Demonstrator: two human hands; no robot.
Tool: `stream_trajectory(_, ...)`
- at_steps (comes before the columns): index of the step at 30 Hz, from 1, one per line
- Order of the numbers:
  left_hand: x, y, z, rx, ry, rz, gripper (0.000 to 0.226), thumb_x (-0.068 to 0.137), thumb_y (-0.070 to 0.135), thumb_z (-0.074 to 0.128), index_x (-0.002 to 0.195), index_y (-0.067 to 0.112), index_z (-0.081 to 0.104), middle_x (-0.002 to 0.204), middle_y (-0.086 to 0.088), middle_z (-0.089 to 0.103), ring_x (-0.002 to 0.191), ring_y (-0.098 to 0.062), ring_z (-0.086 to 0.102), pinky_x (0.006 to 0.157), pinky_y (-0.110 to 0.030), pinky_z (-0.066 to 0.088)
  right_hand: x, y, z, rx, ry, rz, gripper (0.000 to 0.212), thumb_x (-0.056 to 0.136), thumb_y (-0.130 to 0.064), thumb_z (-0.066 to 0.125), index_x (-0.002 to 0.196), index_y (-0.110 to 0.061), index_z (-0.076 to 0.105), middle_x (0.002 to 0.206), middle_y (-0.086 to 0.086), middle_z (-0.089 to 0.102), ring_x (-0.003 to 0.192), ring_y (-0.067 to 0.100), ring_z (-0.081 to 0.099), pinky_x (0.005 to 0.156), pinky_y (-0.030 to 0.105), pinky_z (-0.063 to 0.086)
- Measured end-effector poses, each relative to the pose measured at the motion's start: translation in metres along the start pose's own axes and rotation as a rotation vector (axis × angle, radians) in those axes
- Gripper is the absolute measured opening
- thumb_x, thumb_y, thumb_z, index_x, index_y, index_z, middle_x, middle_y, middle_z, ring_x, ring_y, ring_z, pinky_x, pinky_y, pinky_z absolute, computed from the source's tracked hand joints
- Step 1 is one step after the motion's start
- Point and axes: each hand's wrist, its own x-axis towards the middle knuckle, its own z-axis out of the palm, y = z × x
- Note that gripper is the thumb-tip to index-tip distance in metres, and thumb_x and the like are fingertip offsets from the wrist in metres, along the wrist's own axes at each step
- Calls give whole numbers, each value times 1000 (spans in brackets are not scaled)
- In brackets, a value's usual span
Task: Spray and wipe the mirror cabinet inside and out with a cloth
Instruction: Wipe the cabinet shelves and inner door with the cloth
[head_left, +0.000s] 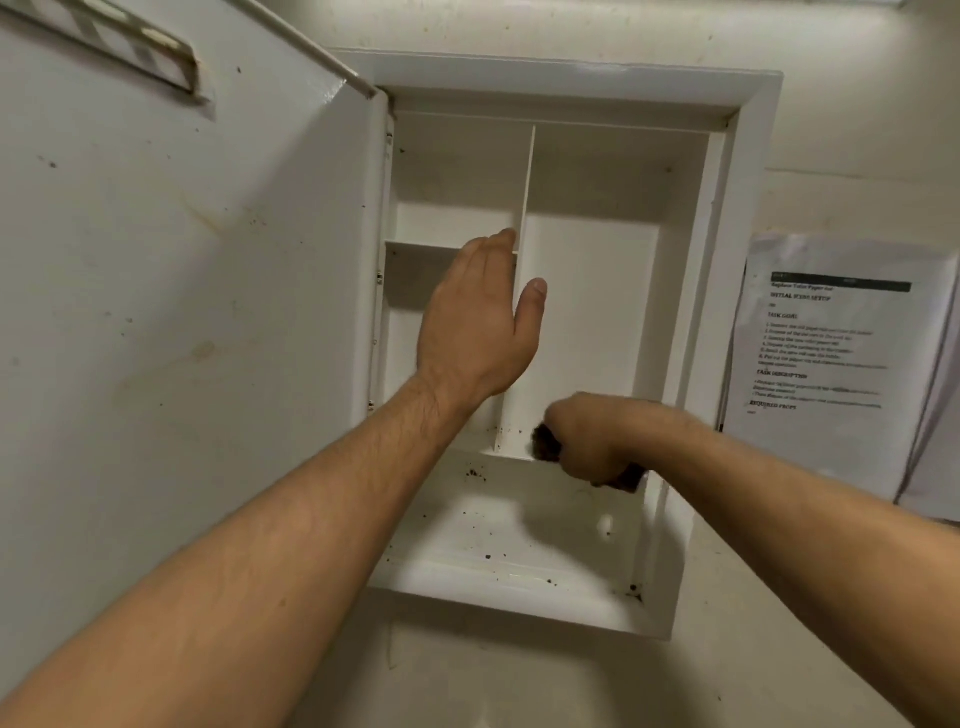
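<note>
The mirror cabinet (748, 208) is set into the wall ahead of both hands, with its door (182, 312) swung wide open beside the left arm. A dark cloth (546, 444) is bunched in the right hand (587, 441), whose fingers are curled tightly round it. The cloth is pressed low in the tall right compartment, just beside the foot of the upright divider (525, 208). The left hand (475, 322) is held up above the right hand, flat and wide, with the fingers straight and together and the thumb spread apart. Its fingertips lie at the divider's front edge; whether it is touched cannot be told. Dark specks (474, 474) are scattered over the bottom compartment (493, 525) below both hands. A printed sheet (831, 353) is fixed to the wall beyond the right forearm.
</note>
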Motion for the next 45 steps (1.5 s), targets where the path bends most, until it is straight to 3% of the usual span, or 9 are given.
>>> stream_trajectory(5,-7,7,10,-52,41,-28,58,108,34,44,156,2,36,159,-11,44,151,-25,34,122,-44,33,17,-23,29,172,240,-123,51,94,-5,54,145,0,46,140,19,52,104,27,58,79,31,44)
stream_trajectory(12,-4,6,4,15,47,-30,59,107,37,42,156,4,37,157,-11,46,147,-26,40,121,-44,35,9,18,-7,-215,13,90,7,99,-17,62,94,-13,63,81,1,60,66,16,58,54,28,41)
stream_trajectory(19,-4,5,8,8,65,-4,57,107,34,44,154,2,39,156,-12,47,146,-27,40,119,-47,37,24,2,28,419,231,-144,24,91,5,54,100,-17,58,95,1,60,93,27,64,73,32,48)
stream_trajectory(23,-4,-1,5,41,85,26,57,105,33,45,152,1,41,152,-13,51,143,-27,45,118,-44,38,25,15,12,-40,64,-66,17,97,-14,58,112,-17,67,94,2,66,86,21,64,80,38,54)
stream_trajectory(28,-4,3,8,31,77,8,57,106,33,46,153,3,41,154,-12,49,144,-26,43,119,-43,36,25,13,-25,-502,146,111,18,98,-27,65,85,-15,62,77,-1,60,63,17,55,52,31,37)
stream_trajectory(31,-4,1,12,40,91,27,57,105,32,47,154,2,39,155,-13,48,146,-28,41,118,-47,37,25,9,10,-84,340,-153,11,100,-21,58,106,-17,66,99,2,67,87,23,64,77,37,53)
stream_trajectory(34,-5,-3,16,38,99,54,57,105,30,47,153,1,40,154,-13,48,146,-29,42,117,-50,38,12,19,31,50,137,-249,55,98,-1,48,148,-23,53,147,-1,56,132,24,54,110,42,46)
stream_trajectory(40,-7,-7,10,88,77,56,57,105,30,46,155,2,39,156,-14,48,147,-30,41,120,-49,34,-1,28,7,-744,-68,-73,10,94,-23,69,102,-19,65,84,-1,61,72,19,58,72,34,52)
stream_trajectory(45,-4,-10,0,138,35,59,60,106,36,43,157,5,35,160,-9,43,150,-25,36,123,-47,28,-7,2,13,-540,-52,-13,10,96,-9,59,90,-8,68,81,3,64,68,18,61,56,30,48)
